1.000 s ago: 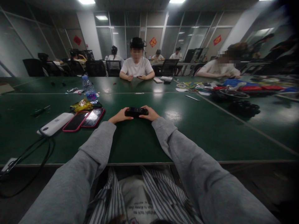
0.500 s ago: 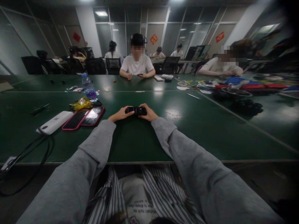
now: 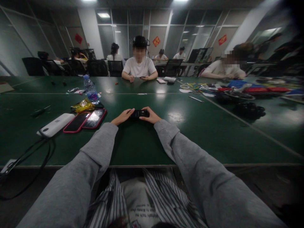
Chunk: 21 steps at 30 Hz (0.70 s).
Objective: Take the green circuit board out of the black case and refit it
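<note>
A small black device [image 3: 139, 113] rests on the green table [image 3: 142, 142] straight ahead of me. My left hand [image 3: 122, 117] touches its left end with the fingers stretched toward it. My right hand [image 3: 150, 116] grips its right end, fingers curled over the top. Both arms, in grey sleeves, lie stretched across the table.
To the left lie two phones in red cases [image 3: 85, 121], a white power bank [image 3: 55, 125] with a black cable [image 3: 30, 155], a yellow wrapper [image 3: 83, 105] and a water bottle [image 3: 90, 90]. Other people sit at the far side. Clutter and a black object [image 3: 248, 110] fill the right.
The device has turned slightly and shifted a little right. My left hand's fingers have loosened from curled round its end to stretched against it.
</note>
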Motion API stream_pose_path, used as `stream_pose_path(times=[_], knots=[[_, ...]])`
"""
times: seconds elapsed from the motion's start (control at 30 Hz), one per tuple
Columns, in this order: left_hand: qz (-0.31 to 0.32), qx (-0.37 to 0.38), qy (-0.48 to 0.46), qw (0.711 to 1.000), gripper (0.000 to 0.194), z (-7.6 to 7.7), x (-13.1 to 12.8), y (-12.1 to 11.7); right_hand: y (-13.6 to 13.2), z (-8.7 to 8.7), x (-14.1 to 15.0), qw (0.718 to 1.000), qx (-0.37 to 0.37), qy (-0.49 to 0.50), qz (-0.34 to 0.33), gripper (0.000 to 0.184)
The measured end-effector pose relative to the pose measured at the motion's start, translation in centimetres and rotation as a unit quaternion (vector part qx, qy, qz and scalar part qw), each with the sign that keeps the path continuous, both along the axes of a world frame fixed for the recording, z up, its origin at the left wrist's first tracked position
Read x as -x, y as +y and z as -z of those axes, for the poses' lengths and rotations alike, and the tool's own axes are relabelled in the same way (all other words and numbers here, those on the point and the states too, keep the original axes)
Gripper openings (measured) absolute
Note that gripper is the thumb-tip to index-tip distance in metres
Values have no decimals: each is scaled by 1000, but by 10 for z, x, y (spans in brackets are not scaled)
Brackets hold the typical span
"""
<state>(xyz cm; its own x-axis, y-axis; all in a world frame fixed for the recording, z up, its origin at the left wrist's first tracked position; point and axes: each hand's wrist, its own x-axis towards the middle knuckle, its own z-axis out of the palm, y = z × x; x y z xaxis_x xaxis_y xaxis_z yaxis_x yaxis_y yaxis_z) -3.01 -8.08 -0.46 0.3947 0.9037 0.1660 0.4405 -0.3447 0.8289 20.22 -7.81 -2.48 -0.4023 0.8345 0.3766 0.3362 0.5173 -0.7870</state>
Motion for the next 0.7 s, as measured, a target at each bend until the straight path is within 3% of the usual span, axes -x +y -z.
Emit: stream_pose_path(times=[0.13, 0.7], knots=[[4, -4, 5, 1000, 57, -2, 0, -2, 6, 0, -1, 999, 42, 14, 6, 49], [28, -27, 14, 999, 52, 4, 4, 7, 8, 0, -4, 996, 71, 60, -7, 45]])
